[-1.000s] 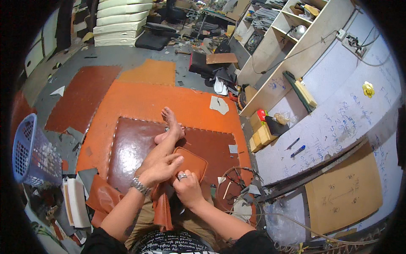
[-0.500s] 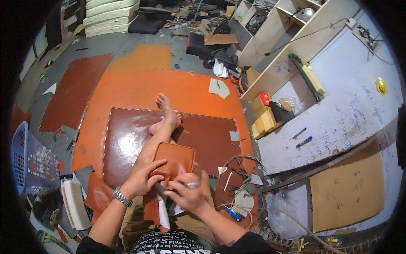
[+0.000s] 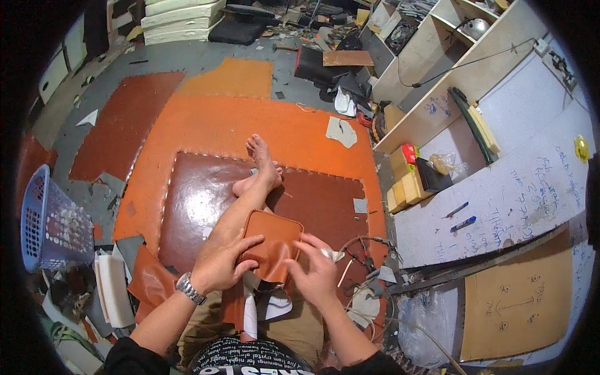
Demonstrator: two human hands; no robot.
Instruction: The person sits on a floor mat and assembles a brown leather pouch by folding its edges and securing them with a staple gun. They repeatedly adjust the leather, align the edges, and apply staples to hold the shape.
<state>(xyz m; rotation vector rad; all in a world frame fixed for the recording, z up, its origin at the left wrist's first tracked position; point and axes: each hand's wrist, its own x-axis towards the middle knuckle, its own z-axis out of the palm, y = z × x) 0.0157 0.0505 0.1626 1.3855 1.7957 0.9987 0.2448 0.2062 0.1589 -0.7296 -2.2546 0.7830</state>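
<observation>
1. Tan leather, cut as a flat rounded-corner panel (image 3: 272, 244), is held over the person's lap, above the outstretched leg.
2. The left hand (image 3: 222, 262) is laid on the panel's left edge; its fingers (image 3: 249, 242) are spread, with the tips pressed onto the leather.
3. The right hand (image 3: 317, 273) is set at the panel's right edge; its fingers (image 3: 310, 244) are loosely spread and curved, touching the edge, though whether anything is pinched cannot be told.
4. A silver metal wristwatch (image 3: 187, 288) is worn on the left wrist.
5. A large dark brown glossy leather sheet (image 3: 200, 200) is spread on the floor beneath the leg, on top of a wider orange mat (image 3: 212, 128).
6. A bare foot (image 3: 262, 164) rests at the far edge of the brown sheet.
7. A blue plastic mesh basket (image 3: 47, 222) stands well apart at the left.
8. A tangle of pale cords (image 3: 362, 250) lies just beside the right hand.
</observation>
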